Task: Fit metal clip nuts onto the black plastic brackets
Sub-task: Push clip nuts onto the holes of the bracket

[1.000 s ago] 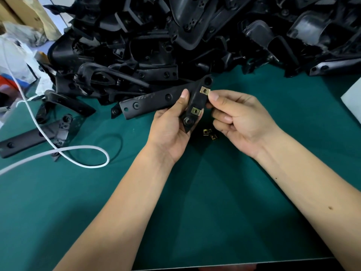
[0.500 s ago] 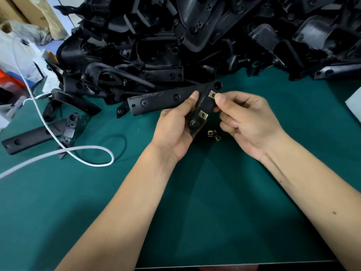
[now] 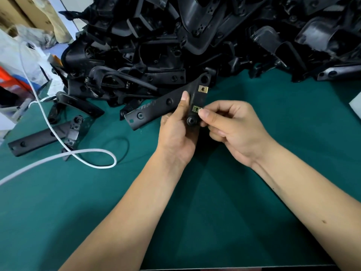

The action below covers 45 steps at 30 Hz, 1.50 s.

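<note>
Readable text: none could be made out.
Held black bracket (image 3: 156, 108): raised moulded marks left of its middle hole, too blurred to read.

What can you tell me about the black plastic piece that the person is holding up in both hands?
The black plastic bracket is a matte, angled piece: a long flat arm with round holes running left, and a shorter arm crossing it. Two brass-coloured clip nuts sit on the short arm's edge, the upper clip nut and the lower clip nut. The left hand grips it near the bend, above the green mat; the right hand pinches at the lower nut.
</note>
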### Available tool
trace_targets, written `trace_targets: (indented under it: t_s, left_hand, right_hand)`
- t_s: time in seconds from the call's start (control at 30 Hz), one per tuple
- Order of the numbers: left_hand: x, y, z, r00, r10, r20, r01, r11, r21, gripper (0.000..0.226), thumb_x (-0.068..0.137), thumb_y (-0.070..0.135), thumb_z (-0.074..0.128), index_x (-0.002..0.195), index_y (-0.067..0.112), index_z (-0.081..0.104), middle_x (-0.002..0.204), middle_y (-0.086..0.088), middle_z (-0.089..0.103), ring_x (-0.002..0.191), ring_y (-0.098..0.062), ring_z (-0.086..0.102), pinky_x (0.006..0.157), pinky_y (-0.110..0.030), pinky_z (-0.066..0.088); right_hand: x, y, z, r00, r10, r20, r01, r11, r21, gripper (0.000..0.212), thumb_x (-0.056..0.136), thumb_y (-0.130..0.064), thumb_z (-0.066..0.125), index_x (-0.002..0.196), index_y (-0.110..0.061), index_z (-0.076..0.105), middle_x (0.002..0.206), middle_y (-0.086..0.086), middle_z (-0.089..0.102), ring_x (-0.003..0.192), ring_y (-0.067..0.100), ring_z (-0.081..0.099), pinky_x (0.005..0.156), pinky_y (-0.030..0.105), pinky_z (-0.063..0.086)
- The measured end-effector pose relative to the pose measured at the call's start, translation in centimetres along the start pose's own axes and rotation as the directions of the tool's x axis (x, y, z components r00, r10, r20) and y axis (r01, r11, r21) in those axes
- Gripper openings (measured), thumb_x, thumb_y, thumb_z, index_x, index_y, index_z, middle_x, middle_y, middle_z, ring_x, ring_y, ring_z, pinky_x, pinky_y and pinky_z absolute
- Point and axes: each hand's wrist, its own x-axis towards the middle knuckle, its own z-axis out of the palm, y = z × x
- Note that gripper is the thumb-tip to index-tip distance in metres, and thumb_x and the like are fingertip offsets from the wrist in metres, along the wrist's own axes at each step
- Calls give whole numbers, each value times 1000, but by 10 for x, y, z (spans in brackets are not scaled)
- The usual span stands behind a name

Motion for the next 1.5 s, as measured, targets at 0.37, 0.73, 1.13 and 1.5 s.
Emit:
trace_targets:
  t_s: [0.37, 0.73, 1.13, 1.5]
  left_hand:
    - [6, -5, 0, 987, 128, -92, -129, 992, 3, 26, 100, 18, 68, 119, 1, 63, 97, -15, 71, 91, -31, 68, 89, -50, 60]
    - [9, -14, -1, 927, 320, -195, -304, 947, 105, 24, 96, 14, 73, 112, -4, 70, 108, -14, 77, 100, -28, 75, 94, -46, 60]
    - [-8, -31, 51, 773, 634, 41, -609, 722, 329, 10, 88, 31, 75, 96, 27, 70, 93, 8, 75, 93, -13, 72, 86, -34, 57]
    - [-116, -115, 203, 515, 578, 633, -807, 575, 131, 9, 92, 3, 72, 88, 9, 67, 78, -9, 72, 74, -33, 72, 65, -46, 58]
  right_hand:
    - [3, 0, -7, 984, -168, -58, 132, 910, -392, 14, 98, -16, 70, 89, -8, 77, 57, -19, 61, 54, -2, 55, 56, 10, 41]
    - [1, -4, -4, 963, -269, -12, 222, 820, -528, 26, 95, -32, 74, 77, -14, 76, 68, -3, 72, 65, 11, 67, 61, 27, 51]
    - [-19, -41, -37, 865, -352, -358, 161, 870, -466, 24, 83, -40, 81, 71, -20, 78, 62, 0, 70, 58, 11, 61, 57, 32, 49]
    - [-196, -143, -179, 265, -595, -759, 319, 797, -513, 19, 88, -20, 77, 76, -10, 65, 69, 12, 61, 62, 21, 64, 55, 28, 54]
